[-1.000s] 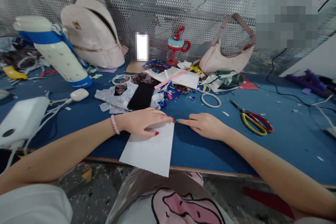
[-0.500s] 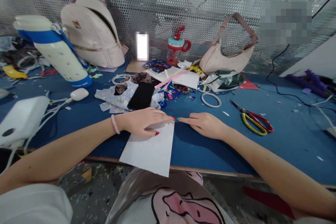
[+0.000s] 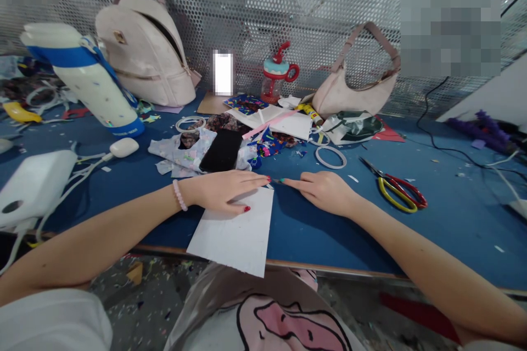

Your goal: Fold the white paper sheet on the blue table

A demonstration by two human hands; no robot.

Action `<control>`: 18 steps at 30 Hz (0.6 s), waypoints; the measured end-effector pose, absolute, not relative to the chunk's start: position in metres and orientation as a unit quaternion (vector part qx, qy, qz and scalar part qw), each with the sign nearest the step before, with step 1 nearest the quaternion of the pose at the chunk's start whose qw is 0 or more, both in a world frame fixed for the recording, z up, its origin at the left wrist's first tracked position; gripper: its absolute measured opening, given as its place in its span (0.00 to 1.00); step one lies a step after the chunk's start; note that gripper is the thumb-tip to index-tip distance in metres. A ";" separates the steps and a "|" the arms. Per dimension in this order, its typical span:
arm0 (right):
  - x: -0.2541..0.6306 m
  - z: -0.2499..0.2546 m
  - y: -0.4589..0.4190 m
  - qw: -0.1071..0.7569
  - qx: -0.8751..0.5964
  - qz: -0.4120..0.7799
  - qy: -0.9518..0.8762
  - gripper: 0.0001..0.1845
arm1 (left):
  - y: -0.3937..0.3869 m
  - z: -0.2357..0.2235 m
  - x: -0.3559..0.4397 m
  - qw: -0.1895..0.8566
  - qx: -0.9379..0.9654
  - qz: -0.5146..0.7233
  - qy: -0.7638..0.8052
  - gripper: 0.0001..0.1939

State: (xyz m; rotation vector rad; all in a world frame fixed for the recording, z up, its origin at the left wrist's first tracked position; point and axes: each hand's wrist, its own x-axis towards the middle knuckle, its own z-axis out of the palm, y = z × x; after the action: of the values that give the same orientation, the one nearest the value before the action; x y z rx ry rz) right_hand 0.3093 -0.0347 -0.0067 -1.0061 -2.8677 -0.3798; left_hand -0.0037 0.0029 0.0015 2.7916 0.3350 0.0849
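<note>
A white sheet, stiff like card [image 3: 239,233], lies on the blue table and juts past its front edge. My left hand [image 3: 224,189] rests flat across the sheet's top, with fingers stretched to the right and thumb apart. To the right, my right hand [image 3: 323,191] points its index finger at the left fingertips, its other fingers curled in. A tiny thin sliver seems to show at its fingertip, too small to name. Between the two hands' fingertips there is a narrow gap. A small pale strip [image 3: 269,186] shows by the sheet's upper right corner.
Scissors with red and yellow handles [image 3: 401,192] lie at right, near a tape ring [image 3: 331,157]. Behind my left hand are a black phone [image 3: 222,151] and fabric scraps. A bottle [image 3: 88,85], a backpack [image 3: 144,55], a red-lidded cup [image 3: 274,77] and a handbag [image 3: 358,85] stand farther back.
My right hand has shifted slightly up and away from the left fingertips, widening the gap. The left fingertips have moved up a little, baring the sheet's upper right corner.
</note>
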 end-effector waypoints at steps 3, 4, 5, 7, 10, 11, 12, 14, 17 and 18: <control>0.306 -0.005 -0.038 0.033 -0.289 -0.119 -0.949 0.23 | 0.004 0.000 -0.004 0.164 0.979 0.024 0.120 0.35; 0.305 -0.004 -0.039 0.032 -0.280 -0.119 -0.952 0.22 | 0.004 0.000 -0.004 0.164 0.979 0.023 0.120 0.35; 0.304 -0.004 -0.040 0.033 -0.273 -0.119 -0.954 0.23 | 0.004 0.000 -0.003 0.164 0.979 0.021 0.120 0.34; 0.302 -0.003 -0.040 0.035 -0.266 -0.121 -0.956 0.23 | 0.004 0.001 -0.003 0.165 0.979 0.019 0.119 0.34; 0.303 -0.003 -0.040 0.037 -0.259 -0.122 -0.957 0.23 | 0.004 0.002 -0.002 0.164 0.979 0.016 0.117 0.34; 0.303 -0.002 -0.040 0.038 -0.258 -0.122 -0.958 0.23 | 0.004 0.002 -0.002 0.164 0.980 0.016 0.116 0.34; 0.303 -0.002 -0.040 0.039 -0.256 -0.122 -0.958 0.23 | 0.004 0.002 -0.002 0.163 0.980 0.015 0.116 0.33; 0.304 -0.002 -0.040 0.039 -0.252 -0.121 -0.959 0.23 | 0.003 0.003 -0.002 0.161 0.980 0.015 0.116 0.33; 0.305 -0.001 -0.040 0.040 -0.247 -0.118 -0.961 0.23 | 0.002 0.003 -0.002 0.159 0.980 0.015 0.116 0.33; 0.306 0.000 -0.040 0.041 -0.246 -0.117 -0.961 0.23 | 0.002 0.003 -0.002 0.159 0.980 0.015 0.115 0.33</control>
State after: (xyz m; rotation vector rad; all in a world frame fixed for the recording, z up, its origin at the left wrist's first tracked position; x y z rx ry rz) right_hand 0.3056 -0.0398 0.0001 -0.7543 -2.9438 -0.3582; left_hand -0.0017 0.0022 0.0035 2.8031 0.3297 0.0443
